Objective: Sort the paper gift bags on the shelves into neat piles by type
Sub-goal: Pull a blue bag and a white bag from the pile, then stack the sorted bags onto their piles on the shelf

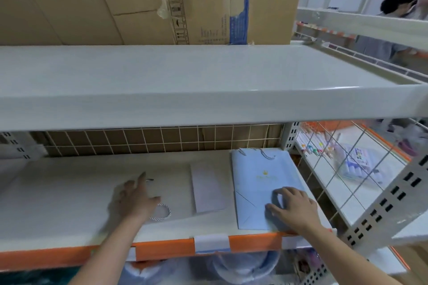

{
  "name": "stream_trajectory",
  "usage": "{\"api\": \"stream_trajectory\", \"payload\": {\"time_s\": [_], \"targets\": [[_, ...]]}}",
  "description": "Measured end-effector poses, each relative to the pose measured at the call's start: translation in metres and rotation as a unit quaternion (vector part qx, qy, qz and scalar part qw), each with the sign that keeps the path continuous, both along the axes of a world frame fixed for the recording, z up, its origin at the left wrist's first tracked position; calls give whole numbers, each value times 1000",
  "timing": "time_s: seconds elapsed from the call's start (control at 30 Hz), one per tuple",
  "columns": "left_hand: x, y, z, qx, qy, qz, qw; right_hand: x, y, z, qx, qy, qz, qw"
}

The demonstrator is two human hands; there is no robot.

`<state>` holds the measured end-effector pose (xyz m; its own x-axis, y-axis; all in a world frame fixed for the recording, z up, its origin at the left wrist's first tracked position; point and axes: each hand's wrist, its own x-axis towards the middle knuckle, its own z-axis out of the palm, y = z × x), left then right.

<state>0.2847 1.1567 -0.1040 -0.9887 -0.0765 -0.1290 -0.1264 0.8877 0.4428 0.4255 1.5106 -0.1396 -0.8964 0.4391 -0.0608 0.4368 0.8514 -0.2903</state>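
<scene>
1. Well, from the head view, a pale blue gift bag point(261, 183) lies flat at the right end of the lower shelf point(69, 213), its twisted white cord handles toward the back grid and its folded bottom toward the orange front lip; its long axis runs front to back.
2. Just left of it lies a smaller lilac-tinted bag point(207, 188), flat too, long axis also front to back, slightly apart from the blue one.
3. Further left a white bag point(176, 187) lies flat (almost the shelf's own colour), with a white-and-blue cord handle point(163, 211) looping out at its near edge.
4. Writing: the blue bag bears a small gold crown mark with lettering beneath, too faint to read. The cardboard box point(139, 0) behind the upper shelf carries handling symbols and blurred print.
5. Hands: the right hand point(293, 207) rests on the blue bag's near end, fingers spread and lightly bent. The left hand point(135, 199) hovers over the white bag, fingers loose, gripping nothing; motion blur hides whether it touches.
</scene>
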Motion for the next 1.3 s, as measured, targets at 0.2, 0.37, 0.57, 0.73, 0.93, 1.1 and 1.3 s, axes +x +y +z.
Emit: {"api": "stream_trajectory", "payload": {"time_s": [0.2,0.37,0.57,0.73,0.93,1.1,1.3], "targets": [[7,2,-21,-142,-8,-176,974,1,0,-1,-7,-7,-3,1000],[15,3,-22,-162,-4,-171,972,0,-6,1,-12,-14,-5,1000],[29,-7,-7,-128,55,-131,982,-8,-22,10,-36,38,-8,999],[45,-33,11,-84,79,-82,990,-25,-56,33,-83,26,38,995],[63,-80,44,-109,123,-48,985,-41,-121,63,-79,20,136,987],[80,-137,58,-82,138,-29,987,-51,-190,82,-74,36,199,977],[89,-219,74,-91,154,-23,984,-56,-286,92,-38,48,213,975]]}}
